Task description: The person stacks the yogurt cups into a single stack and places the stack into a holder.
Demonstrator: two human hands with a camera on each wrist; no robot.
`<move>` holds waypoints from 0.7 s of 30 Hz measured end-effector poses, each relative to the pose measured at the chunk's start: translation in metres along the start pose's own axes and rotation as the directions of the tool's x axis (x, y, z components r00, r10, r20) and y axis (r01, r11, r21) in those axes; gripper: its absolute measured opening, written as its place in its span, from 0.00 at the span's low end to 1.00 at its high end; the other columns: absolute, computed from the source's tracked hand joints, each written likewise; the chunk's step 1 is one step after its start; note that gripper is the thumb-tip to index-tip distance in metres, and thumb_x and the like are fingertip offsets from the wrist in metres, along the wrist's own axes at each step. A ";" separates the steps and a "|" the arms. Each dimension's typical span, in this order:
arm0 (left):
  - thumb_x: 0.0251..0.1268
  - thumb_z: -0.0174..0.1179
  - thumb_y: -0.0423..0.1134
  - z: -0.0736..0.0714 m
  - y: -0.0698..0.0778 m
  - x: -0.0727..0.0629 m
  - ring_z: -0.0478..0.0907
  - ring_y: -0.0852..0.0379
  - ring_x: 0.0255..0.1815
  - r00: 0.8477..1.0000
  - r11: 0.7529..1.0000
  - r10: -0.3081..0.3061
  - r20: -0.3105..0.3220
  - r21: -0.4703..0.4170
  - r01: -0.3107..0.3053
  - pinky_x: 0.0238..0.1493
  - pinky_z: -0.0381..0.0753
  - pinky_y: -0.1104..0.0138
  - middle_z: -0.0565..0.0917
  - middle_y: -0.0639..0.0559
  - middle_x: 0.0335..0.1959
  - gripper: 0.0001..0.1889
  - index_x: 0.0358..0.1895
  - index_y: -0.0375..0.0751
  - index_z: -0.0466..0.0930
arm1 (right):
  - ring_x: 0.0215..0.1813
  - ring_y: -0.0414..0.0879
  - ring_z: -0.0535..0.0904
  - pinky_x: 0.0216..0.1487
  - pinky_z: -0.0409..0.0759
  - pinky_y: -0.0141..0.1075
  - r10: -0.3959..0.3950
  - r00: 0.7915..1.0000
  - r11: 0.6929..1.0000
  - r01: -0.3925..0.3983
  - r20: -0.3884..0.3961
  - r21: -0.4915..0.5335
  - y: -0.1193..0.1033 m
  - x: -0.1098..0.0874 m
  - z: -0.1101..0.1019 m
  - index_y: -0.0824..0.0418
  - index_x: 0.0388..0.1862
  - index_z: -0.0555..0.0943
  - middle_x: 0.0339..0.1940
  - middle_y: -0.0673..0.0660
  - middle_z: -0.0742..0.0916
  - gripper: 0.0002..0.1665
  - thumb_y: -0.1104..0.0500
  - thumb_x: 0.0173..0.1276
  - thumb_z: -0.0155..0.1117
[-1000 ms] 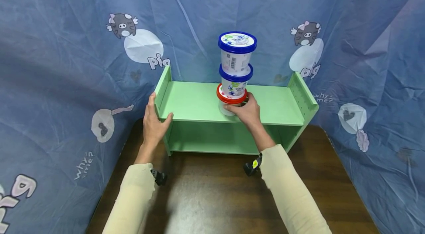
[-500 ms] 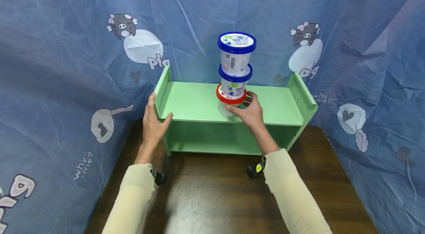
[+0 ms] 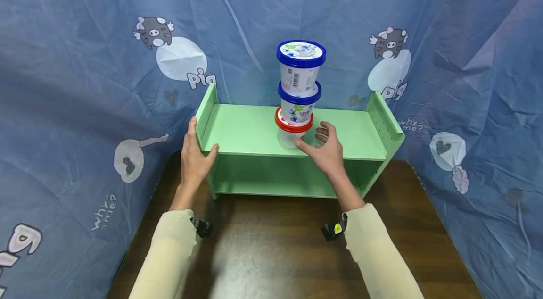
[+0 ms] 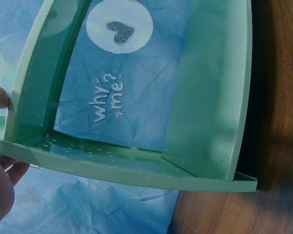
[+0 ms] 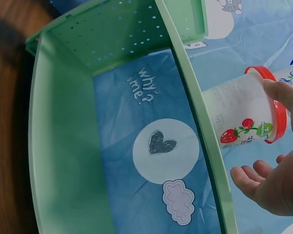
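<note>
Three tubs stand stacked on the upper board of a light green shelf (image 3: 250,129). The lowest tub (image 3: 290,136) has a red lid and strawberry print. Above it come a blue-lidded middle tub (image 3: 297,108) and a blue-lidded top tub (image 3: 299,75). My right hand (image 3: 328,150) is at the red-lidded tub's right side, fingers spread and curved, with a gap between them and the tub. Whether the thumb touches it, I cannot tell. My left hand (image 3: 196,160) holds the shelf's left side panel, fingers outside and thumb at the board's front edge.
The shelf stands on a dark brown wooden table (image 3: 271,247). Its right side panel (image 3: 383,124) rises above the upper board. A blue cloth (image 3: 250,6) printed with pigs hangs behind and at both sides. Each wrist carries a small black camera (image 3: 333,230).
My right hand has let go of the red-lidded tub and drawn back to the right and toward me, fingers spreading. The stack and my left hand stay in place.
</note>
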State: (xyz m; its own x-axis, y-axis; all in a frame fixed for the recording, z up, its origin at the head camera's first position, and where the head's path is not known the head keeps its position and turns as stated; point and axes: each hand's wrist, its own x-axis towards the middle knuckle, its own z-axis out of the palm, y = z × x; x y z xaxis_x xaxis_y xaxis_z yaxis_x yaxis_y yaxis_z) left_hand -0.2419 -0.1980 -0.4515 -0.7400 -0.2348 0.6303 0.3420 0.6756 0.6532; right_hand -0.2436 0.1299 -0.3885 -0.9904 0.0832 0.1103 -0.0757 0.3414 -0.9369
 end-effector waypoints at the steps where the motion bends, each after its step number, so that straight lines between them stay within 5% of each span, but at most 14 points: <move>1: 0.58 0.69 0.35 0.000 0.000 0.000 0.68 0.34 0.72 1.000 1.000 -0.003 0.001 0.002 0.003 0.67 0.72 0.41 0.67 0.34 0.74 0.47 0.79 0.46 0.52 | 0.74 0.57 0.71 0.71 0.74 0.52 -0.010 1.000 1.000 0.010 -0.007 0.003 0.001 -0.002 -0.001 0.57 0.77 0.59 0.73 0.63 0.73 0.55 0.48 0.56 0.79; 7: 0.59 0.68 0.37 -0.002 -0.001 -0.002 0.69 0.33 0.70 1.000 1.000 -0.001 0.009 0.016 0.001 0.64 0.73 0.40 0.68 0.32 0.72 0.48 0.80 0.48 0.50 | 0.74 0.55 0.70 0.71 0.74 0.51 -0.061 0.998 0.998 0.061 -0.034 0.011 0.007 -0.011 -0.007 0.58 0.76 0.59 0.73 0.64 0.73 0.54 0.50 0.57 0.78; 15: 0.57 0.68 0.37 -0.005 -0.005 -0.011 0.64 0.32 0.71 0.991 0.991 0.125 -0.051 0.045 -0.123 0.64 0.71 0.39 0.65 0.28 0.71 0.47 0.79 0.42 0.52 | 0.76 0.55 0.67 0.73 0.72 0.49 -0.099 0.994 0.995 0.098 -0.050 -0.031 0.017 -0.024 -0.013 0.61 0.76 0.60 0.74 0.62 0.73 0.54 0.51 0.57 0.78; 21: 0.56 0.68 0.39 -0.010 -0.006 -0.021 0.60 0.31 0.73 0.989 0.988 0.132 -0.067 0.084 -0.126 0.62 0.71 0.36 0.60 0.28 0.74 0.48 0.80 0.44 0.52 | 0.76 0.56 0.68 0.73 0.72 0.50 -0.152 0.986 0.987 0.148 -0.067 -0.061 0.027 -0.034 -0.017 0.63 0.75 0.61 0.73 0.63 0.73 0.52 0.54 0.57 0.78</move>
